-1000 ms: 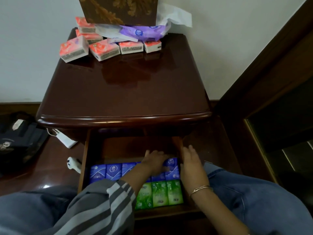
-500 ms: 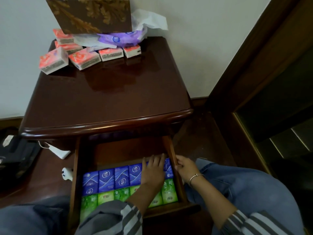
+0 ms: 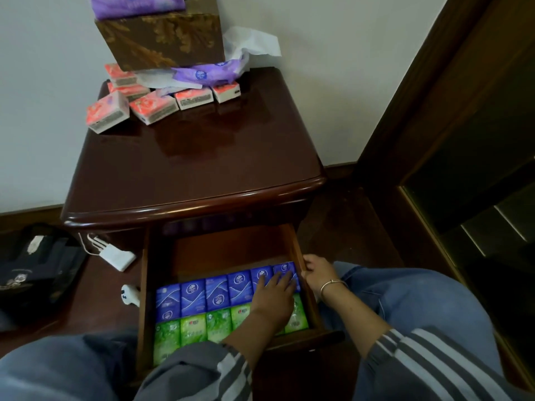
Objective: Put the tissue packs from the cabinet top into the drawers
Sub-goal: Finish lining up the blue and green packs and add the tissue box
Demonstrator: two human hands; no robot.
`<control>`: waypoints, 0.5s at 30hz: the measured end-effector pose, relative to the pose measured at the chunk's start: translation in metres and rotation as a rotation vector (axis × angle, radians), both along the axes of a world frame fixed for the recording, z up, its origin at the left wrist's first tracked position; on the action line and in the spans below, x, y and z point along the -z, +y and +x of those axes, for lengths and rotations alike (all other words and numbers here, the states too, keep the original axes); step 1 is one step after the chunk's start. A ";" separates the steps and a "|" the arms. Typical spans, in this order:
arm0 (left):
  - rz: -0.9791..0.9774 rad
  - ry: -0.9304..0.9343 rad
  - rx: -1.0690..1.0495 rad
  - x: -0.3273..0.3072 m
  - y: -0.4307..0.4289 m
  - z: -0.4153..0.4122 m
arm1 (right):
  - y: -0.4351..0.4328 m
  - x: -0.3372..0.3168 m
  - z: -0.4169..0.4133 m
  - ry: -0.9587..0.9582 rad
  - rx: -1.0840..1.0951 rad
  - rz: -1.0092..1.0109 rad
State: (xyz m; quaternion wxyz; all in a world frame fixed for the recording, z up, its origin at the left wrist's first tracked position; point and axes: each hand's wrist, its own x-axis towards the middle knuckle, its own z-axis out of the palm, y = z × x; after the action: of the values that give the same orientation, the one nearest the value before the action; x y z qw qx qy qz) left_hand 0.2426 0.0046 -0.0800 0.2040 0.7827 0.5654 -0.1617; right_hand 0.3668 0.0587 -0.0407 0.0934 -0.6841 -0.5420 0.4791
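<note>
Since a second ago the right hand has left the packs and now curls its fingers over the right wall of the drawer, steadying it. Left hand lies flat, fingers straight, pressing the last blue packs at the right end of their row, gripping nothing. Green packs fill the front row. To do this well, press evenly so the row sits level and tight, leaving the bare back space free. Red packs wait on the cabinet top, rear left.
</note>
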 end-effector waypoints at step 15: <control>0.496 -0.530 -0.283 -0.147 -0.057 -0.157 | -0.018 -0.108 -0.046 0.126 -0.340 0.116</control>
State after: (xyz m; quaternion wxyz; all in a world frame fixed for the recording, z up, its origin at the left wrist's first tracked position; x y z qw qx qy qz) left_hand 0.0852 -0.0523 0.0667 0.1676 0.7373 0.6173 0.2175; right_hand 0.3209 0.0411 0.0677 0.0843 -0.5446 -0.6697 0.4978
